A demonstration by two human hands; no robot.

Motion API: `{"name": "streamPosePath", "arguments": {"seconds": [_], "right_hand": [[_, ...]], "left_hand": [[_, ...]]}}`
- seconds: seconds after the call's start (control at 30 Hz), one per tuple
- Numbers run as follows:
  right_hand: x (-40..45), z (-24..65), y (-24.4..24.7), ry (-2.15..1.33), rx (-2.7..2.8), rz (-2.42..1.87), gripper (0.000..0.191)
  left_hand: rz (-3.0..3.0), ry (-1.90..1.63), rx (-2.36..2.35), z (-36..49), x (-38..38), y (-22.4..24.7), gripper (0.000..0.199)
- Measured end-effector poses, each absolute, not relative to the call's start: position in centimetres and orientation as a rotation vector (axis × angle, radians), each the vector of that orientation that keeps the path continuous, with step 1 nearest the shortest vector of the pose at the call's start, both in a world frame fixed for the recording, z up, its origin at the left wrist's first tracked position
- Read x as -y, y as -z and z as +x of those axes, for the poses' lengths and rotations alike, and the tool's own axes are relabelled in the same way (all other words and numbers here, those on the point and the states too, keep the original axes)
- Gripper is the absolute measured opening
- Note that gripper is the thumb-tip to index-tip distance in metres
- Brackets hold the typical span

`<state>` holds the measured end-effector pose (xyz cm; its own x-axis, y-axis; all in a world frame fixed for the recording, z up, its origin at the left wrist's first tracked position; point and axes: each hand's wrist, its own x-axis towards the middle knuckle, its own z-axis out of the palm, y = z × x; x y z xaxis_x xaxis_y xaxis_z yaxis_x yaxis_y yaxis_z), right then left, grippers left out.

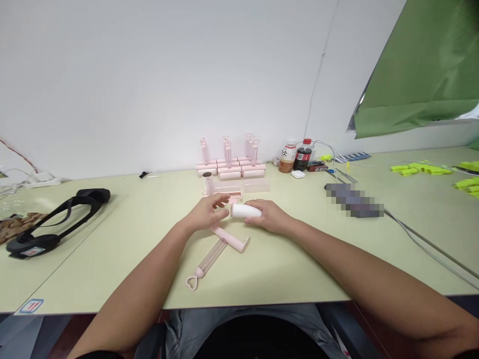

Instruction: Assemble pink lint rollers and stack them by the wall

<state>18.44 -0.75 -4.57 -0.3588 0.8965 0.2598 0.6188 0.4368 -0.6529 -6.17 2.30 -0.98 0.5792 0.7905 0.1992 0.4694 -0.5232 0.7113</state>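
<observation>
My right hand (270, 215) is wrapped round a white lint-roller refill roll (246, 211), which lies on its side just above the table, its hollow end towards the left. Facing that end is my left hand (208, 211), open, its fingers apart and holding nothing. Below the hands a pink half-round roller cover (231, 239) lies on the table, partly hidden by my left hand. Next to it rests a clear tube handle (212, 258) with a pink heart-shaped loop. Behind my left hand stands another clear tube (208, 184), beside clear half-round covers (256, 186).
Several pink rollers with upright heart-topped handles (229, 172) stand in rows by the wall. To their right are a brown drink bottle (288, 156), a cola bottle (303, 155) and a white case (298, 174). A black headset (56, 224) lies left; yellow-green pieces (421, 168) lie right.
</observation>
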Motion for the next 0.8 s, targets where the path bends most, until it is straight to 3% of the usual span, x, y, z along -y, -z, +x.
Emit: {"name": "streamPosePath", "arguments": {"seconds": [0.47, 0.8], "right_hand": [[0.6, 18.8, 4.6, -0.778, 2.135, -1.105, 0.041], [0.1, 18.5, 5.1, -1.001, 1.864, -1.185, 0.048]], "left_hand": [[2.257, -0.611, -0.838, -5.7, -1.6, 0.8, 0.029], [2.307, -0.815, -0.881, -5.0, -1.6, 1.5, 0.037]]}}
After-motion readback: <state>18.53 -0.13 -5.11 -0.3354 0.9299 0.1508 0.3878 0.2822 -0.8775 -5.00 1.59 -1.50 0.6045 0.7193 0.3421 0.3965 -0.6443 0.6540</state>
